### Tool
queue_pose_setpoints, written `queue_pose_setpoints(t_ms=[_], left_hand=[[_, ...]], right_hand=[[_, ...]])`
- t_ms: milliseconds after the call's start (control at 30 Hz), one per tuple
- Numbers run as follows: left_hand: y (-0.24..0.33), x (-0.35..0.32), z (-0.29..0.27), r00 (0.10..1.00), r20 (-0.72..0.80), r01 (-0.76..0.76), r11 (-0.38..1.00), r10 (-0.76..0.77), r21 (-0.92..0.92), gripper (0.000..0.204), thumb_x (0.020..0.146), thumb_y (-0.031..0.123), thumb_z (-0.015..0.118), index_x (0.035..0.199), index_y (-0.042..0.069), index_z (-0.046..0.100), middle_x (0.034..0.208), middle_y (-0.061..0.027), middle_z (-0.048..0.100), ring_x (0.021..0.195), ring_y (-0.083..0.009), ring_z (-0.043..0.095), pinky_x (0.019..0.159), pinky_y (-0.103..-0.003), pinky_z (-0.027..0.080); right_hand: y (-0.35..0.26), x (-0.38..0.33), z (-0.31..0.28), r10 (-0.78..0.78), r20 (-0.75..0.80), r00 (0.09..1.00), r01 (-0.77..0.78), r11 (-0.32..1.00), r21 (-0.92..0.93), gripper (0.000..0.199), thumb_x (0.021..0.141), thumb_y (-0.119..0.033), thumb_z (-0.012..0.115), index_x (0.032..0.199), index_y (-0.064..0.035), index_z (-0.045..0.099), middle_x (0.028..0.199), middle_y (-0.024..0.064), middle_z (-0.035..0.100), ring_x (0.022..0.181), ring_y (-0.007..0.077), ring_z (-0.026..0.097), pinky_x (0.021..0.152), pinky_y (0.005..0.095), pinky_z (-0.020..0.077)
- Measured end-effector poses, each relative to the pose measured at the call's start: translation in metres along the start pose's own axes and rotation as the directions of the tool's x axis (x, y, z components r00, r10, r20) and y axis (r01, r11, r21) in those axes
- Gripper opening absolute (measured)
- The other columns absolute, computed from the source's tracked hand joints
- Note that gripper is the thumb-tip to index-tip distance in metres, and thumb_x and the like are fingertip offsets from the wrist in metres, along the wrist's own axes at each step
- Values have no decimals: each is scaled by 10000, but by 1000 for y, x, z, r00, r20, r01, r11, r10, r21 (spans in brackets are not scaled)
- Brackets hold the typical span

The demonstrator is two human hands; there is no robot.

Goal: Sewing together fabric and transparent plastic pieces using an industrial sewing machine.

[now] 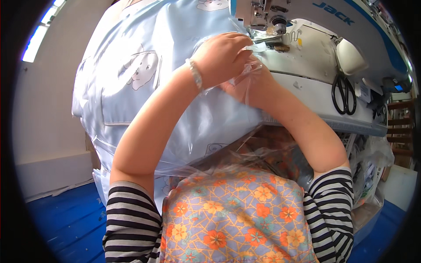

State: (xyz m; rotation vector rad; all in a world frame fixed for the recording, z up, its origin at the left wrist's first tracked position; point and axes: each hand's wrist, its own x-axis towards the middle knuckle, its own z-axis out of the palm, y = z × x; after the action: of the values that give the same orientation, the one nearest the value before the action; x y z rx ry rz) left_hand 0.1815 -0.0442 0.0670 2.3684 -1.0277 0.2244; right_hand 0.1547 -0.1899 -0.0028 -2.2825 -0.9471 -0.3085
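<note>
Pale blue fabric (175, 120) with printed white cartoon animals lies in a large shiny heap at the left of the sewing machine (302, 13). My left hand (223, 57), a beaded bracelet at its wrist, is closed with bent fingers near the presser foot. Beside and below it, my right hand (250, 85) is closed too. Crumpled clear plastic film (251, 72) runs between the two hands and over the right one's fingers, and both seem to grip it. Where the left fingertips meet the film is partly hidden.
Black-handled scissors (344, 94) lie on the machine table (302, 92) at the right. A brown fuzzy scrap (281, 47) sits near the needle area. Under the table edge, more clear plastic and a crate (368, 171) stand at right. The floor (70, 228) is blue.
</note>
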Motion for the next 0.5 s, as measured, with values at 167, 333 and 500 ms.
queue_pose_setpoints(t_ms=[167,333,500], left_hand=[[-21,11,16,985,114,-147,971,127,191,333,939,216,510,1118,-8,679,1248,-166,651,1174,-350,585,1046,-428,442],[-17,7,22,992,129,-9,992,-7,124,339,925,209,511,1122,-12,676,1223,-165,664,1165,-341,589,1038,-422,447],[-17,4,29,996,50,-81,988,75,129,346,919,199,505,1147,-2,670,1173,-172,682,1137,-340,605,1022,-422,457]], right_hand=[[5,4,-12,-93,119,989,102,992,-74,407,959,-440,534,1197,-144,677,1195,51,693,1215,252,566,1058,415,401],[9,11,-20,22,390,920,-20,1000,-9,459,958,-477,524,1190,-114,683,1252,65,668,1250,280,539,1097,398,369],[2,-14,-28,-43,164,985,71,984,-166,451,899,-376,676,1203,-44,649,1229,165,649,1231,349,547,1053,432,439]])
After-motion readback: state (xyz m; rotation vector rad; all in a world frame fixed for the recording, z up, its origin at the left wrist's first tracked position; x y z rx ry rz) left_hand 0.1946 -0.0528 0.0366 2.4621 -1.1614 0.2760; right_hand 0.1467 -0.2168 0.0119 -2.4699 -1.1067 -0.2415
